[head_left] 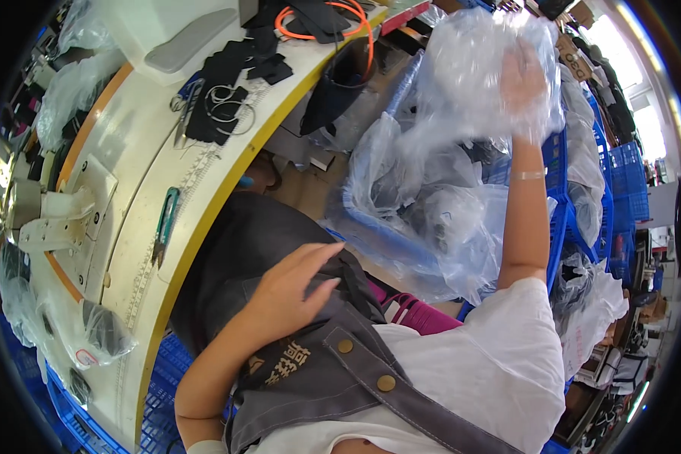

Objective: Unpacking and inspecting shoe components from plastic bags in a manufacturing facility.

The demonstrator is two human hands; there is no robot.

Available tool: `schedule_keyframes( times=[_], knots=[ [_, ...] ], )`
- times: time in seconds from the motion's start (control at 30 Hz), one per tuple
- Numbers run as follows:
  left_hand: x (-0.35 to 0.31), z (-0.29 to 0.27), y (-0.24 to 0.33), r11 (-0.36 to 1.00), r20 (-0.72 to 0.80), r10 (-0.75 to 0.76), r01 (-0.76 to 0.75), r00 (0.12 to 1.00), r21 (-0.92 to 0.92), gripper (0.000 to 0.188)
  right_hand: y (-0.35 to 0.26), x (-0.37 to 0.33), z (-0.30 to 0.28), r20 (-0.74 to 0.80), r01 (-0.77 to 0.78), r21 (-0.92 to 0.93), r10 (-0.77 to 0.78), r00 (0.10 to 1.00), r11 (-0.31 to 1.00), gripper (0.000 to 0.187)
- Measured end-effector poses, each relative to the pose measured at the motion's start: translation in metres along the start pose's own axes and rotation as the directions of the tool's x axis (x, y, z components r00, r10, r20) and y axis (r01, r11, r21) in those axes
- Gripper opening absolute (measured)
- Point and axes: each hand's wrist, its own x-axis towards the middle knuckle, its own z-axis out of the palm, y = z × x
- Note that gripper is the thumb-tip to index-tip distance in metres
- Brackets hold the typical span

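My left hand (295, 291) hovers over the dark apron (303, 386) on my lap, fingers stretched out and thumb apart, holding nothing. My right arm reaches far to the right, where my right hand (523, 79) grips a clear plastic bag (461, 64). Motion blurs both this hand and the bag, and plastic partly covers the fingers. Below the raised bag stands a blue crate (382, 236) lined with clear plastic. More crumpled clear plastic (446, 216) lies inside it.
On the left, a white worktable (140, 219) with a yellow edge carries green-handled thread snips (166, 219), black fabric pieces (223, 83), metal rings (227, 106) and a sewing machine (53, 216). A dark pouch (333, 91) hangs at its edge. Blue crates (628, 174) stand at right.
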Motion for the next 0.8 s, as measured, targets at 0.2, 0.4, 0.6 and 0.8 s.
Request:
schedule_keyframes(
  times=[0.2,0.4,0.6,0.8],
  knots=[
    [-0.015,-0.023,-0.017,0.975,0.049,-0.221,0.222,0.974,-0.010,0.033,0.127,0.008,0.110,0.524,0.180,-0.445,0.092,0.847,0.877,0.036],
    [-0.024,-0.034,-0.028,0.920,-0.029,-0.391,0.391,0.920,-0.010,0.030,0.128,-0.093,0.201,0.741,0.010,-0.545,0.475,0.474,0.839,0.041],
    [-0.029,-0.040,-0.040,0.877,-0.041,-0.481,0.480,0.876,-0.030,0.030,0.099,-0.146,0.203,0.442,0.202,-0.548,0.075,0.894,0.812,0.024],
    [-0.022,-0.039,-0.026,0.902,-0.053,-0.431,0.430,0.901,-0.019,0.029,0.179,-0.200,0.223,0.783,-0.216,-0.380,0.437,0.443,0.899,0.046]
  ],
)
